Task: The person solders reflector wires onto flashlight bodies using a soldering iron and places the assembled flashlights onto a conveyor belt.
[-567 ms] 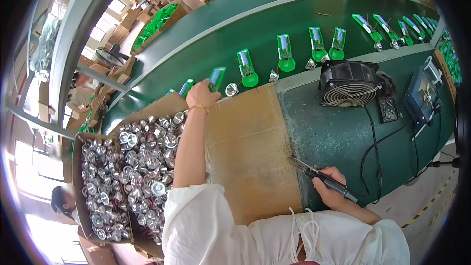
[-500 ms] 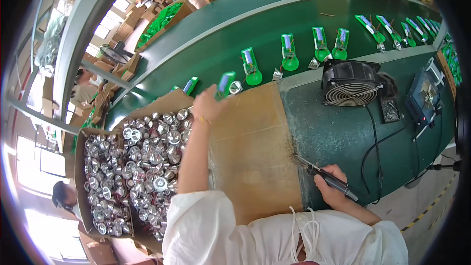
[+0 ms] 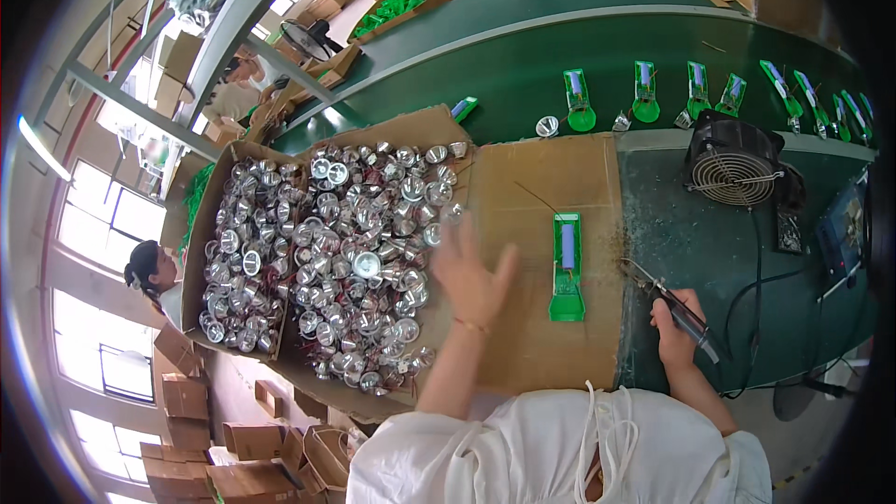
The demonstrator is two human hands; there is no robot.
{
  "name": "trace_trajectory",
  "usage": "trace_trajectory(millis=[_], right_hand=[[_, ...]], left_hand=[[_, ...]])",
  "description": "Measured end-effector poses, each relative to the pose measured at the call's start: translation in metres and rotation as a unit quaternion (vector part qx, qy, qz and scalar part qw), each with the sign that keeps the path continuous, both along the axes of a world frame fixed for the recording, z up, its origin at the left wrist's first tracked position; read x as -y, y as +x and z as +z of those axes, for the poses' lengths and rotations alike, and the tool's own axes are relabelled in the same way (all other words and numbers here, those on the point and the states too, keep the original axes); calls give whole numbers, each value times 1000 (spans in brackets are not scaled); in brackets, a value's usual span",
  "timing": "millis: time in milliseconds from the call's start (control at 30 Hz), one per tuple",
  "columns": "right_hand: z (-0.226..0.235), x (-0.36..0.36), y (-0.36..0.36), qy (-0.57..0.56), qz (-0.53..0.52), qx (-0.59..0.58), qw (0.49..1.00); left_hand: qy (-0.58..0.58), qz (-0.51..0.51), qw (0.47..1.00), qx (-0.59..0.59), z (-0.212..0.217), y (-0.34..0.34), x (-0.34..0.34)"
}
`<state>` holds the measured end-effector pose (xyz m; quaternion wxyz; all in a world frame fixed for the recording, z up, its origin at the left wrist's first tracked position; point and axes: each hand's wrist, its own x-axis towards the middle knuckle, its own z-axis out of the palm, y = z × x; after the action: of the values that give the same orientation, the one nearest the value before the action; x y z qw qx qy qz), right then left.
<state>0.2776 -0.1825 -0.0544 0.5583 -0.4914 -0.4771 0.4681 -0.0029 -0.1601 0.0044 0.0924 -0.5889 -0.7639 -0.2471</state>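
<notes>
My left hand (image 3: 469,273) is blurred by motion, its fingers spread and nothing visible in it. It hovers beside the right edge of a cardboard box full of shiny lamp reflectors (image 3: 364,264) with thin wires. To its right, a green plastic flashlight housing (image 3: 567,306) with a purple battery cell (image 3: 567,247) lies on the cardboard sheet (image 3: 509,187); a thin wire sticks out from its top. My right hand (image 3: 677,327) grips a soldering iron (image 3: 691,320) by its black handle, the tip pointing up and left over the sheet's right edge.
Several green housings (image 3: 645,110) stand in a row along the far bench, with loose reflectors (image 3: 547,126) near some. A black fan (image 3: 733,159) and a soldering station (image 3: 845,229) are at the right, with black cables around them. Other people (image 3: 252,75) sit at the left.
My left hand has come back from the far row toward the reflector box, and a green housing now lies on the cardboard. The right hand still holds the soldering iron. The view has shifted left.
</notes>
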Motion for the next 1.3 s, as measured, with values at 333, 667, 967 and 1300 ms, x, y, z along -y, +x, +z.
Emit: trace_trajectory(millis=[333, 667, 967, 1300], right_hand=[[4, -2, -3, -4, -2, -28, 1000], [0, -10, -8, 24, 9, -58, 998], [-11, -1, -5, 61, 9, -54, 997], [-12, -6, -5, 46, -26, -42, 998]], left_hand=[[-134, 29, 979, -153, -45, -27, 22], [-147, 119, 977, -99, -16, -32, 38], [-99, 107, 986, -78, -30, -26, 34], [45, 17, 997, -54, -39, -29, 42]])
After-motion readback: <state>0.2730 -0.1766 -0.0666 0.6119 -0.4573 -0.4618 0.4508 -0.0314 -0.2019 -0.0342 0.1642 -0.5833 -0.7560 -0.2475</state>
